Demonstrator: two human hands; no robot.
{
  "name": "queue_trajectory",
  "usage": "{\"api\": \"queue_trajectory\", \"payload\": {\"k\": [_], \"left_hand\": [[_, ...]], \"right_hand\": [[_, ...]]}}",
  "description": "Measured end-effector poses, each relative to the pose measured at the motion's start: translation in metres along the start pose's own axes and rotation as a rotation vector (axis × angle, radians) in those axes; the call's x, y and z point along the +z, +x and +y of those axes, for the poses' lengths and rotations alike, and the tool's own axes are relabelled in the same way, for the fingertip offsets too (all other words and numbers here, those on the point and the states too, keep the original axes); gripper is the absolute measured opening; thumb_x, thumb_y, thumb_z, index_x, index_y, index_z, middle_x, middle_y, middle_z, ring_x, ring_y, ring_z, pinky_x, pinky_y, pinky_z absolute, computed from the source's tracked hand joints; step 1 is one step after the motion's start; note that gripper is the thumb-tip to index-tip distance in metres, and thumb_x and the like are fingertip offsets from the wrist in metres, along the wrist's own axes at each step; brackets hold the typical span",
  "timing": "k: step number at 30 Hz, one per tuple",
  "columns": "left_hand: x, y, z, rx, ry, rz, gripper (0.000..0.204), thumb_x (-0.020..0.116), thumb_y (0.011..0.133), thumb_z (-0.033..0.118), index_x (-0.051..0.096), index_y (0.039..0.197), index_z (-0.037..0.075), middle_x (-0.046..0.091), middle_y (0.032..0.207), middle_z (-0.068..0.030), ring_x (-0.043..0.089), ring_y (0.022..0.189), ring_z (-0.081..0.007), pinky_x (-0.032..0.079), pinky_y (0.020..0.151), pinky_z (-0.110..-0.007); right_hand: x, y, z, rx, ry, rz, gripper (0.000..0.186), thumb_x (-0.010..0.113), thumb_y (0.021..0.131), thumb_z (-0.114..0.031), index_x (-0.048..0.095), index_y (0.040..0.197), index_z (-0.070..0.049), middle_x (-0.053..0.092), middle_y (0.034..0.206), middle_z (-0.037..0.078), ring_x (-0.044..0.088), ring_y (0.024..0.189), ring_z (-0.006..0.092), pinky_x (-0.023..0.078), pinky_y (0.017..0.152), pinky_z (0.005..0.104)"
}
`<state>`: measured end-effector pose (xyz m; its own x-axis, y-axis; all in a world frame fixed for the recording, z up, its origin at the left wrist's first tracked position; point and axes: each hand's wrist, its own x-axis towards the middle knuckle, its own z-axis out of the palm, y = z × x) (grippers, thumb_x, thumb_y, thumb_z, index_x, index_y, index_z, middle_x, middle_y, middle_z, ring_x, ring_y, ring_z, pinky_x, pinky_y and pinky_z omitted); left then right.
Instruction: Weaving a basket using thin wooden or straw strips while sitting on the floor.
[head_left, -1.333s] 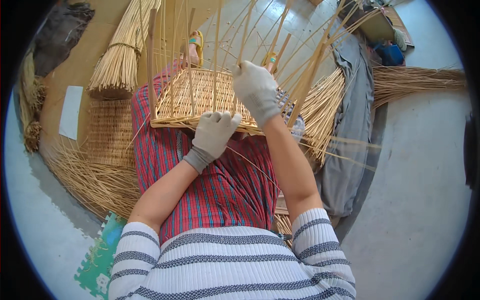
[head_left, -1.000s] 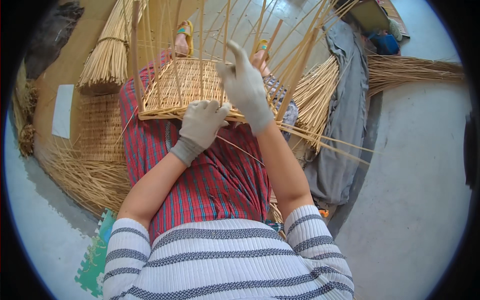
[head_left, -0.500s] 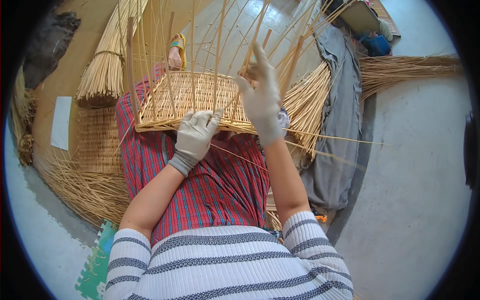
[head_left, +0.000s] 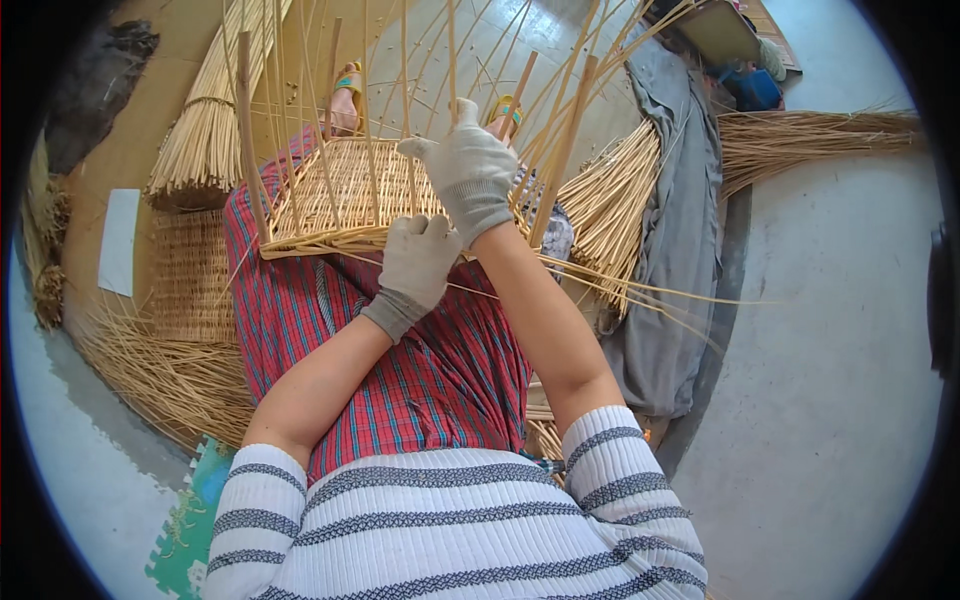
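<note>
A partly woven wicker basket (head_left: 350, 180) lies across my lap, its flat woven panel bordered by tall upright rods. My left hand (head_left: 417, 262), in a pale knitted glove, is closed at the near woven edge, fingers bent over it. Just above and to its right, my right hand (head_left: 470, 170), gloved alike, is closed over the panel beside an upright willow rod (head_left: 452, 50) that runs down into its fingers. Its thumb juts left, and most of its fingertips are hidden. Loose weaving rods (head_left: 640, 290) trail rightward from the basket's near edge.
Thick bundles of rods stand at the far left (head_left: 215, 130) and right (head_left: 610, 200); another bundle (head_left: 810, 145) lies farther right. Grey cloth (head_left: 680, 220) covers something to my right. At left are a woven panel (head_left: 190, 275), loose rods (head_left: 165, 370) and a green foam mat (head_left: 190, 520).
My right hand has swung left and down from a raised, spread pose and closed by an upright rod. My left hand has slid slightly right along the edge; the basket has shifted slightly left.
</note>
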<state>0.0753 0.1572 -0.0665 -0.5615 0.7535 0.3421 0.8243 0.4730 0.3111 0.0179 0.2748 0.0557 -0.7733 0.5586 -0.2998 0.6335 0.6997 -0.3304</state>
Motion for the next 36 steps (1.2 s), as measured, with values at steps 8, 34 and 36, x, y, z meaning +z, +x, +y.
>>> {"api": "queue_trajectory", "payload": {"k": [8, 34, 36], "left_hand": [[-0.014, 0.012, 0.001, -0.156, -0.235, 0.047, 0.029, 0.068, 0.089, 0.026, 0.068, 0.116, 0.015, 0.062, 0.086, -0.0027, 0.065, 0.083, -0.0245, 0.05, 0.078, -0.04], [0.006, 0.025, 0.035, 0.022, -0.073, 0.003, 0.018, 0.063, 0.086, 0.016, 0.065, 0.103, 0.018, 0.061, 0.086, -0.0047, 0.066, 0.081, -0.0246, 0.051, 0.074, -0.041], [0.004, 0.027, 0.032, 0.0, -0.138, 0.02, 0.023, 0.064, 0.085, 0.015, 0.066, 0.108, 0.017, 0.061, 0.084, -0.0051, 0.066, 0.078, -0.0263, 0.051, 0.07, -0.041]], "right_hand": [[0.029, -0.104, 0.123, -0.065, 0.238, -0.022, 0.057, 0.078, 0.088, -0.021, 0.057, 0.139, -0.009, 0.074, 0.11, 0.015, 0.073, 0.091, 0.0274, 0.056, 0.085, 0.0396], [-0.011, -0.057, 0.13, -0.124, 0.597, -0.084, 0.026, 0.065, 0.098, -0.026, 0.066, 0.112, -0.004, 0.069, 0.073, 0.012, 0.069, 0.065, 0.0232, 0.054, 0.06, 0.0346], [-0.015, -0.077, 0.148, 0.051, 0.648, -0.324, 0.028, 0.064, 0.1, -0.026, 0.064, 0.115, -0.002, 0.068, 0.071, 0.009, 0.068, 0.062, 0.0176, 0.053, 0.058, 0.031]]}}
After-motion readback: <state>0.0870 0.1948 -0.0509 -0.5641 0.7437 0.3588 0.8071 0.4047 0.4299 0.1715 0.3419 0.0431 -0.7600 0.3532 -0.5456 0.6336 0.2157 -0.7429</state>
